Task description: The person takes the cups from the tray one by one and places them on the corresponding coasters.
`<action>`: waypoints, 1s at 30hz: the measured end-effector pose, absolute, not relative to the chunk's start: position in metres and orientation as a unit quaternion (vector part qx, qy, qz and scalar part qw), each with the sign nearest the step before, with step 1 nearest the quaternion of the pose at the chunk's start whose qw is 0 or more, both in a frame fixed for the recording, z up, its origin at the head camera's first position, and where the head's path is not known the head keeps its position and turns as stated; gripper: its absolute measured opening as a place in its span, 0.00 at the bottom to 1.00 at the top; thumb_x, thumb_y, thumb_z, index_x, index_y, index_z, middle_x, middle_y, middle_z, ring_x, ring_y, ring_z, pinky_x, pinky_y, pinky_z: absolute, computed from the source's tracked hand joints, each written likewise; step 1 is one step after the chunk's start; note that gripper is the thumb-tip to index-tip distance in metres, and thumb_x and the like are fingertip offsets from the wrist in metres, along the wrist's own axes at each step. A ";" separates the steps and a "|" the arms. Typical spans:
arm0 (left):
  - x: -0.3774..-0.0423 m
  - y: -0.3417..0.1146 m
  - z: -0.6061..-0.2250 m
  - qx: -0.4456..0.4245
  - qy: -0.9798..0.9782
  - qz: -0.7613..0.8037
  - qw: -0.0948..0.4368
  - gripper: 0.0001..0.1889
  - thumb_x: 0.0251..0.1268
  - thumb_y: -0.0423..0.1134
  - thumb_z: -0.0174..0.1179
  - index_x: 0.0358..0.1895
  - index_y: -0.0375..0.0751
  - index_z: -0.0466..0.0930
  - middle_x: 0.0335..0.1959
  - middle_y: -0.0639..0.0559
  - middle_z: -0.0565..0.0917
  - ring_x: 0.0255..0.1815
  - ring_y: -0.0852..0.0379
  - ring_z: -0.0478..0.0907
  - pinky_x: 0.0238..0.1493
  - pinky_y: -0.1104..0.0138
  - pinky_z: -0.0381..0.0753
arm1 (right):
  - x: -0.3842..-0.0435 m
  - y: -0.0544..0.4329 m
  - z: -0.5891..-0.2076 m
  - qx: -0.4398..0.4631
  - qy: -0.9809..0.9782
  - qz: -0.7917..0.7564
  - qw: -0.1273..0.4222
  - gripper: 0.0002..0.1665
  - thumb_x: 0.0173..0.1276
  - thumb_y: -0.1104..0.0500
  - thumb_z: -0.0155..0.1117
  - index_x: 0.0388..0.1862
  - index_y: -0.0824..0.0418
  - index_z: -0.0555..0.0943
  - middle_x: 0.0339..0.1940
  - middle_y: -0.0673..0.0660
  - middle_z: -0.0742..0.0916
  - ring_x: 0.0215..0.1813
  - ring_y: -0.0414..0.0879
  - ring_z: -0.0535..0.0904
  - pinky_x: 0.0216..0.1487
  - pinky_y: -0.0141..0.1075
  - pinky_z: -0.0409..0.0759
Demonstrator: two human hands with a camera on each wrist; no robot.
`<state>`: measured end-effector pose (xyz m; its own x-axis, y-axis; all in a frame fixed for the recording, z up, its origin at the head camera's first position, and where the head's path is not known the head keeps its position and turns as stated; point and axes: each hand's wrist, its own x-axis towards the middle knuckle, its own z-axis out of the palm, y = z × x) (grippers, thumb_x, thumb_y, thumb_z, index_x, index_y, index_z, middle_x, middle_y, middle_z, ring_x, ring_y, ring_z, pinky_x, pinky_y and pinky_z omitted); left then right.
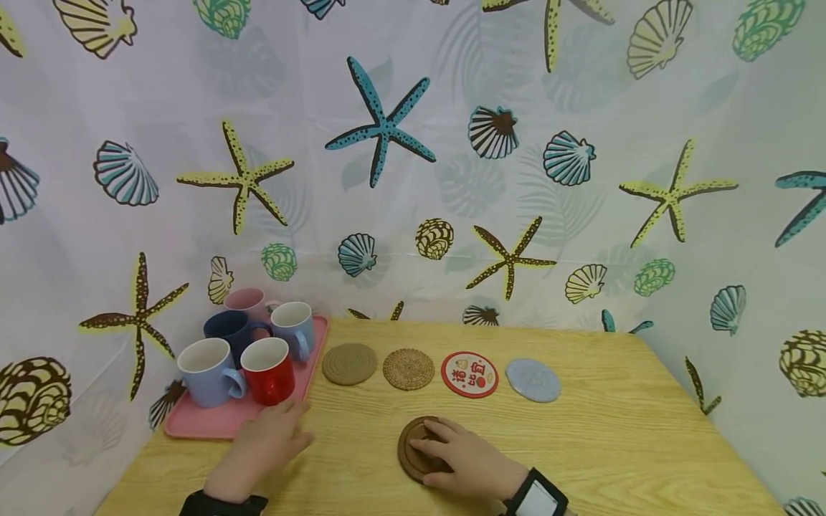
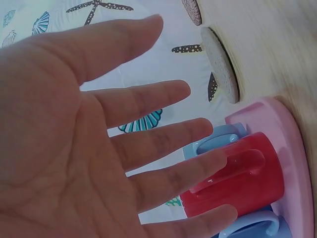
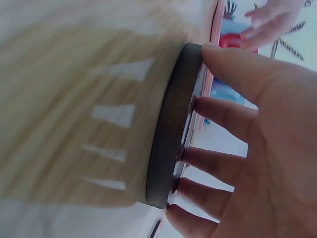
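I have the right hand (image 1: 474, 462) spread over the dark brown round coaster (image 3: 171, 129), which looks to lie flat on the wood-grain desk (image 1: 613, 459), below the row of other coasters. Its fingers are apart, tips resting on the coaster's top and rim. My left hand (image 1: 264, 444) is out at the near right edge of the pink tray (image 1: 200, 427), next to the red mug (image 1: 274, 376). Those fingers are straight and fanned, with nothing in them; I can't tell whether a tip touches the mug.

On the right, I'd keep light, even pressure so the coaster neither tips nor skids. On the left, the mug's handle faces my side, so a grip there or round the body looks workable. I'd lift straight up before moving sideways, since the light blue mug (image 1: 203, 376) and dark blue mug (image 1: 226, 328) crowd it and rims could knock.

As for writing, the red-and-white coaster (image 1: 470, 374) carries red Chinese characters: 宜 at the right is clear, the left one looks like 诸, and the lower middle one I can't settle. I can make out no brand on the mugs, and no text on the pale face of the black wristband device (image 1: 538, 500).
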<state>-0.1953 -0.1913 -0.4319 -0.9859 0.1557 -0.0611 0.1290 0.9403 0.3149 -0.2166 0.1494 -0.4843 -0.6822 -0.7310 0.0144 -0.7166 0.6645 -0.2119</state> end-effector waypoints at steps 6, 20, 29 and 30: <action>-0.196 -0.185 -0.435 0.079 0.985 0.148 0.044 0.26 0.60 0.48 0.66 0.59 0.40 0.77 0.59 0.39 0.79 0.59 0.36 0.76 0.53 0.35 0.73 | -0.216 0.191 -0.484 -0.347 0.928 -0.124 0.047 0.33 0.68 0.35 0.57 0.69 0.45 0.72 0.71 0.64 0.72 0.72 0.64 0.66 0.63 0.59 0.72; -0.192 -0.177 -0.445 0.106 0.984 0.143 -0.001 0.24 0.58 0.47 0.67 0.55 0.39 0.79 0.55 0.39 0.81 0.56 0.38 0.77 0.54 0.36 0.74 | -0.217 0.313 -0.487 -0.196 0.959 -0.193 0.067 0.37 0.66 0.38 0.61 0.67 0.58 0.73 0.69 0.75 0.70 0.67 0.76 0.66 0.59 0.68 0.68; -0.192 -0.172 -0.443 0.110 0.983 0.149 0.002 0.23 0.59 0.46 0.66 0.55 0.39 0.79 0.55 0.40 0.81 0.58 0.37 0.76 0.55 0.37 0.73 | -0.230 0.385 -0.487 -0.138 0.976 -0.164 0.039 0.36 0.67 0.43 0.62 0.66 0.66 0.73 0.64 0.82 0.70 0.62 0.79 0.68 0.55 0.68 0.70; -0.192 -0.172 -0.443 0.109 0.983 0.150 0.010 0.23 0.60 0.46 0.66 0.56 0.39 0.79 0.56 0.40 0.81 0.58 0.37 0.76 0.56 0.37 0.73 | -0.232 0.390 -0.487 -0.131 0.977 -0.163 0.038 0.37 0.67 0.43 0.61 0.66 0.66 0.73 0.65 0.82 0.70 0.63 0.79 0.67 0.56 0.68 0.69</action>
<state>-0.1925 -0.1718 -0.4429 -0.9758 0.2181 0.0136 0.2122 0.9310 0.2969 -0.2323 0.3904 -0.4865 -0.9627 -0.2689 -0.0313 -0.2441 0.9122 -0.3292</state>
